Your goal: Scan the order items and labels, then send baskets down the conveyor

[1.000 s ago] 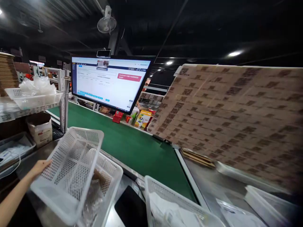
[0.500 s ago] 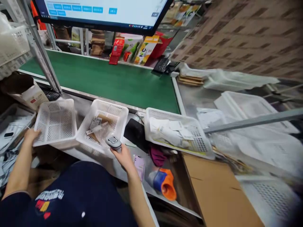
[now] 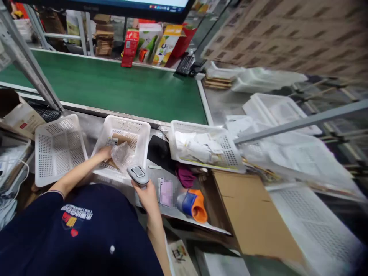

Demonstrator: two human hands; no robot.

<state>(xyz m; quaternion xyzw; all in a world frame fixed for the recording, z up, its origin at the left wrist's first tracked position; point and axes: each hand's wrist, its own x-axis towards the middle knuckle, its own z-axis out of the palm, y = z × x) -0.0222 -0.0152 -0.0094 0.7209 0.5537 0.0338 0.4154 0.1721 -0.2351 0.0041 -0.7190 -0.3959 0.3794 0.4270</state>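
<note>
My left hand [image 3: 105, 153] reaches into the middle white plastic basket [image 3: 145, 134], its fingers closed at the left end of a clear bubble-wrap packet [image 3: 122, 153]. What the wrap contains is hard to see. Under it lies brown cardboard [image 3: 124, 140], with a printed label [image 3: 112, 141] beside it. In my right hand [image 3: 148, 196] is a grey barcode scanner [image 3: 138, 174], held just over the basket's front right corner. To the left stands a second white basket [image 3: 61, 149] with nothing visible inside.
Right of the middle basket are a black mat [image 3: 161, 151] and a basket of papers [image 3: 238, 163]. Nearer lie a purple phone [image 3: 165, 191] and an orange-and-blue roll-like object [image 3: 198, 207]. A green conveyor belt [image 3: 115, 86] runs behind, below a monitor [image 3: 172, 15].
My left hand has left the rim of the left basket and moved right into the middle one, onto the bubble-wrap packet. My right hand keeps the scanner. The view has shifted.
</note>
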